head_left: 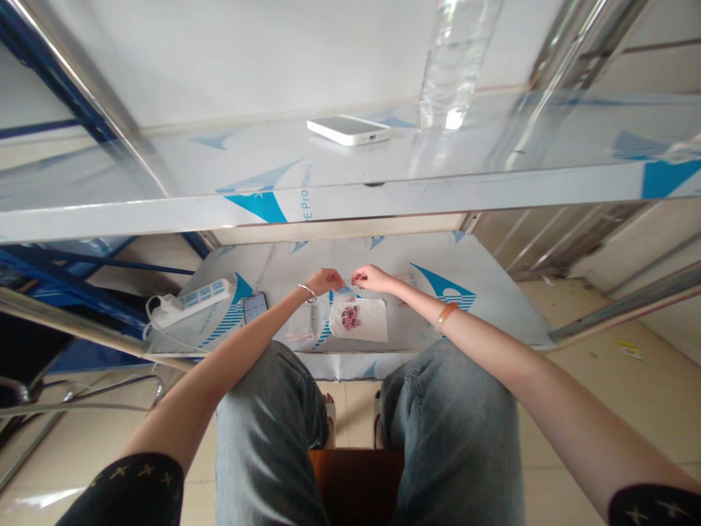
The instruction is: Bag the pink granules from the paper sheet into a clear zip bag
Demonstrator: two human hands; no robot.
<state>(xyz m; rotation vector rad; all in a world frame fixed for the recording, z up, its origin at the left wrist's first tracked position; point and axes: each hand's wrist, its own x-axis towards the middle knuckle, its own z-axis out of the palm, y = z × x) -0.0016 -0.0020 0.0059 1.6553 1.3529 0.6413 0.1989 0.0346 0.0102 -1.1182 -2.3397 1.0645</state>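
Observation:
Over the lower steel shelf (482,321), my left hand (324,281) and my right hand (369,277) are close together, each pinching one end of something thin at the top of a small clear plastic bag (358,318). The bag lies flat on the shelf and holds a cluster of small pink and dark beads (350,315). A second clear bag (300,325) lies just to its left. I wear a bracelet on each wrist.
A white power strip (189,301) with its cable and a dark phone (255,307) lie at the lower shelf's left. On the upper shelf (383,197) rest a white phone (348,129) and a clear water bottle (454,66). My knees sit below.

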